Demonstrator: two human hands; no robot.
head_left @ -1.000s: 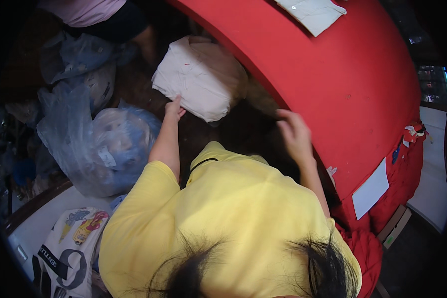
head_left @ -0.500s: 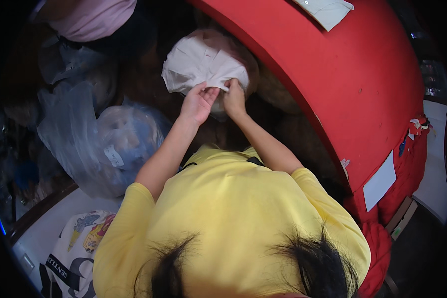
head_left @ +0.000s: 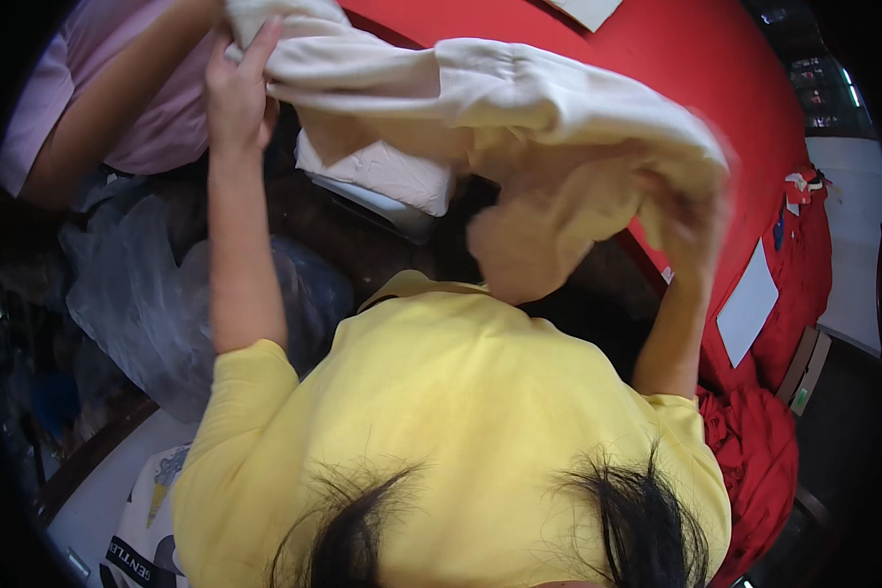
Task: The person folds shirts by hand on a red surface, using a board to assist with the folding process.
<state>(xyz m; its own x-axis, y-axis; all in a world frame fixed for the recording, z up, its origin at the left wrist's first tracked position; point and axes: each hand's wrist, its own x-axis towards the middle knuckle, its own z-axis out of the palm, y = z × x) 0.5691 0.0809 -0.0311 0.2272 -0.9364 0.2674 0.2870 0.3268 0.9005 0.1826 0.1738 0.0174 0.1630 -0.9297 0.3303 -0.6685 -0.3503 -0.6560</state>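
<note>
I hold a cream-coloured cloth (head_left: 519, 108) stretched out in the air in front of me. My left hand (head_left: 237, 88) grips its left end, raised high at the upper left. My right hand (head_left: 691, 230) grips the right end, partly wrapped in the fabric and blurred. A loose fold of the cloth hangs down in the middle above my yellow shirt. Beneath the cloth lies a folded white bundle (head_left: 382, 176).
A red-covered table (head_left: 715, 78) curves along the upper right, with a white paper (head_left: 750, 304) on its edge. Clear plastic bags (head_left: 137, 294) pile at my left. Another person in a pink top (head_left: 118, 98) stands at the upper left. A printed bag (head_left: 147, 529) lies lower left.
Both hands were together on the folded bundle. They have since lifted a cloth and moved apart, spreading it wide in the air.
</note>
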